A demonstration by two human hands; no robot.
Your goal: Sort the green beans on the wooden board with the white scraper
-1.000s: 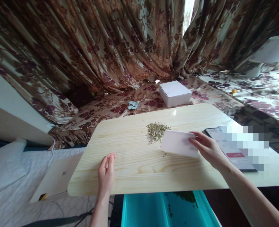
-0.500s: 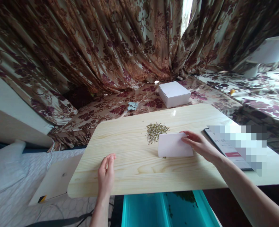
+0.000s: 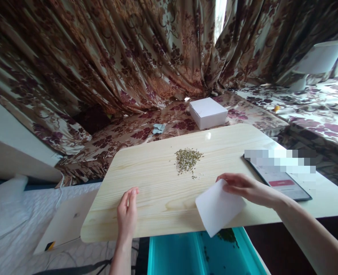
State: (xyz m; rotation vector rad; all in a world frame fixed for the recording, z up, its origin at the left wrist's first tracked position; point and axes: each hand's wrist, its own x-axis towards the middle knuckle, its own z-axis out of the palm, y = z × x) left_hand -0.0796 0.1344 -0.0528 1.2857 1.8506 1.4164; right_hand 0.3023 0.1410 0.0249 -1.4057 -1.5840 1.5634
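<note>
My right hand (image 3: 240, 186) grips a white card (image 3: 219, 208) by its upper edge, thumb on one face. The card is tilted over the table's near edge, its lower corner above the turquoise bin (image 3: 173, 252). Dark green bits (image 3: 228, 235) lie in the bin's right compartment. A pile of small green and pale seeds (image 3: 187, 159) sits mid-table, with a few strays on its near side. My left hand (image 3: 128, 206) rests at the left of the wooden-patterned table (image 3: 157, 214), fingers curled together and nothing visible in them.
A tablet (image 3: 289, 189), its screen partly blurred, lies on the table's right. Beyond the table, a white box (image 3: 208, 112) and a small pale blue cloth (image 3: 159, 128) rest on the floral-covered ledge. A pale flat panel (image 3: 68, 219) lies at left; a white lamp (image 3: 320, 57) stands far right.
My right hand has drawn the card from beside the pile toward the near edge and tilted it over the bin. A few seeds show where it stood. The left hand stays put.
</note>
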